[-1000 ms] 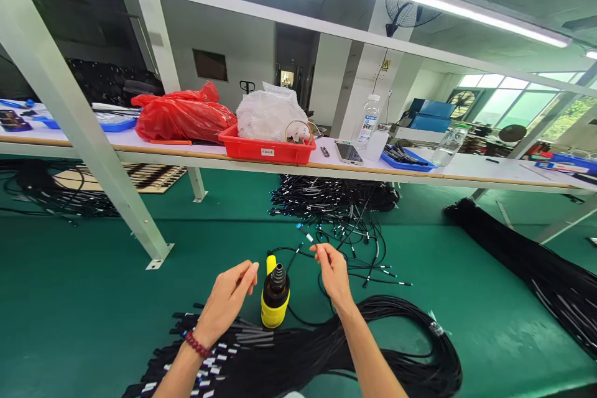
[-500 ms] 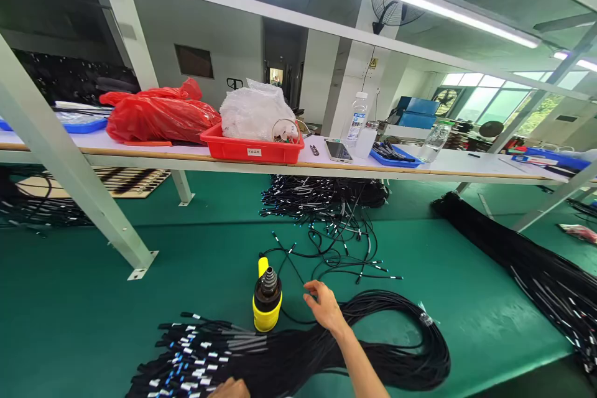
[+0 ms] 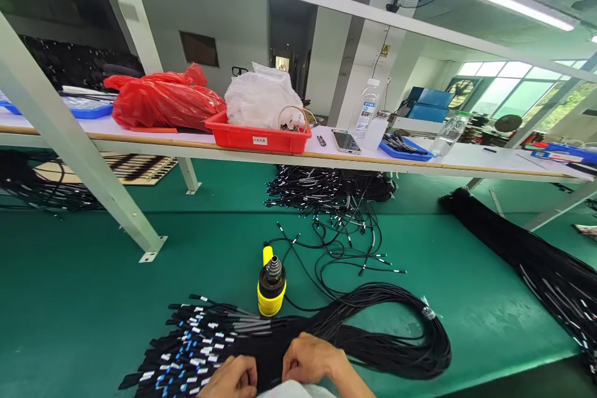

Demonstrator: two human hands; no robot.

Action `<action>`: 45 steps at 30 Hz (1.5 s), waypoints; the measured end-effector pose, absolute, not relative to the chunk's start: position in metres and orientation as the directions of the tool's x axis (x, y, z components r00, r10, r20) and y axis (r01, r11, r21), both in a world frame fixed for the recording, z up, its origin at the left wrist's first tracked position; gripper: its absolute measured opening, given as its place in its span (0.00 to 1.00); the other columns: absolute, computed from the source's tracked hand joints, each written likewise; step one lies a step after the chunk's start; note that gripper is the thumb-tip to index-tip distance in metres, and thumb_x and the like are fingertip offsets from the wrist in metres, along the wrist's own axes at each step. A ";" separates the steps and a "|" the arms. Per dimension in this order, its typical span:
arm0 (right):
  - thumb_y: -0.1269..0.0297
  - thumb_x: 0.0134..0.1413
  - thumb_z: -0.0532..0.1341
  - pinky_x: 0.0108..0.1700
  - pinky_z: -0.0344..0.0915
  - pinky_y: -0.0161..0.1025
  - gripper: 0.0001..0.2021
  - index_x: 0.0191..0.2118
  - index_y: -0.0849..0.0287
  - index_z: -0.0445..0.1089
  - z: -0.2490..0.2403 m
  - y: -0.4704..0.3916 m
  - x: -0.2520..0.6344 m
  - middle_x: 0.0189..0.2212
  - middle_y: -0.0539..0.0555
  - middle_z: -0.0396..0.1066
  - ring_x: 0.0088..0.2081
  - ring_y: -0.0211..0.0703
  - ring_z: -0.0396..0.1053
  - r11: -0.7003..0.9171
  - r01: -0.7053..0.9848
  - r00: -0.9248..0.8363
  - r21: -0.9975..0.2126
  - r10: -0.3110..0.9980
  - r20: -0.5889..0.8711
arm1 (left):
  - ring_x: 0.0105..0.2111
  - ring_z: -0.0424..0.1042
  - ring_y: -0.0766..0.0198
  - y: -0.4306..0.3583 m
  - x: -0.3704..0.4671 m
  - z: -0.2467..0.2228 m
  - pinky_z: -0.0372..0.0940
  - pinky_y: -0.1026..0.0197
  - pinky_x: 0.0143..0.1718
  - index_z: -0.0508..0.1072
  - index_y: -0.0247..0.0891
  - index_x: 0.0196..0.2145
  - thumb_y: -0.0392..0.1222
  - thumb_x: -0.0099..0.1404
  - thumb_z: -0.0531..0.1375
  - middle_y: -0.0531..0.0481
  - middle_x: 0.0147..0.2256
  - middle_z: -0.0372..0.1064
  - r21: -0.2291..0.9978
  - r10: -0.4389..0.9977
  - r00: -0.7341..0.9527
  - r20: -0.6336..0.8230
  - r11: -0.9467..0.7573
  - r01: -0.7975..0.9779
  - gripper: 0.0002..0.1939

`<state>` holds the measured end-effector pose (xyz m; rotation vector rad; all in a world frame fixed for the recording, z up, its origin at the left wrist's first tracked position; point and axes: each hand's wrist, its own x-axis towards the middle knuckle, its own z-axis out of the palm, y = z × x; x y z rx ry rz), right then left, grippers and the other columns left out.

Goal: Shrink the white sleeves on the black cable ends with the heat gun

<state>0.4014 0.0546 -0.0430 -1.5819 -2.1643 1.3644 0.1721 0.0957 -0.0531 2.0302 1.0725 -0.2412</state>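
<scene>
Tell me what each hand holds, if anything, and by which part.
Cannot be told: the left hand and right hand curl at the near edge of the black cable bundle, but whether either grip holds anything is unclear.

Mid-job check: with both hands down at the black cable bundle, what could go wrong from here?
1. The yellow tool stands nozzle-up close to the cable bundle; a tug by the left hand or right hand might topple it.
2. Loose cables lie crossed and looped beyond the bundle; they could snag if it is dragged.
</scene>
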 end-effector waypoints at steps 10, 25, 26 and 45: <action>0.68 0.57 0.56 0.26 0.52 0.30 0.11 0.33 0.59 0.77 0.004 0.061 0.419 0.22 0.47 0.70 0.24 0.34 0.60 0.047 0.551 -0.350 -0.833 0.919 -0.179 | 0.39 0.68 0.60 0.093 0.165 -0.020 0.60 0.61 0.44 0.73 0.39 0.32 0.50 0.70 0.47 0.50 0.35 0.73 0.694 0.607 0.685 -0.403 -0.285 0.661 0.19; 0.59 0.64 0.52 0.29 0.55 0.32 0.15 0.32 0.60 0.71 0.043 0.055 0.460 0.24 0.48 0.67 0.26 0.37 0.61 0.037 0.484 -0.290 -0.874 0.950 -0.120 | 0.48 0.70 0.53 0.106 0.113 0.033 0.63 0.55 0.53 0.75 0.50 0.45 0.61 0.63 0.53 0.52 0.47 0.74 0.691 0.831 0.501 -0.241 -0.216 0.690 0.20; 0.61 0.62 0.53 0.29 0.56 0.33 0.13 0.32 0.60 0.72 0.042 0.054 0.458 0.23 0.48 0.69 0.26 0.37 0.63 0.036 0.497 -0.306 -0.867 0.942 -0.137 | 0.48 0.71 0.52 0.108 0.111 0.029 0.64 0.54 0.53 0.77 0.51 0.43 0.60 0.63 0.54 0.52 0.46 0.75 0.692 0.841 0.495 -0.219 -0.224 0.686 0.19; 0.70 0.53 0.58 0.45 0.64 0.37 0.12 0.43 0.58 0.75 0.005 0.044 0.425 0.35 0.53 0.76 0.40 0.45 0.72 -0.052 0.565 -0.150 -0.823 0.975 -0.164 | 0.53 0.70 0.48 0.154 0.259 -0.059 0.64 0.47 0.56 0.52 0.36 0.56 0.52 0.50 0.65 0.37 0.53 0.67 0.891 0.980 0.193 0.045 -0.127 0.435 0.41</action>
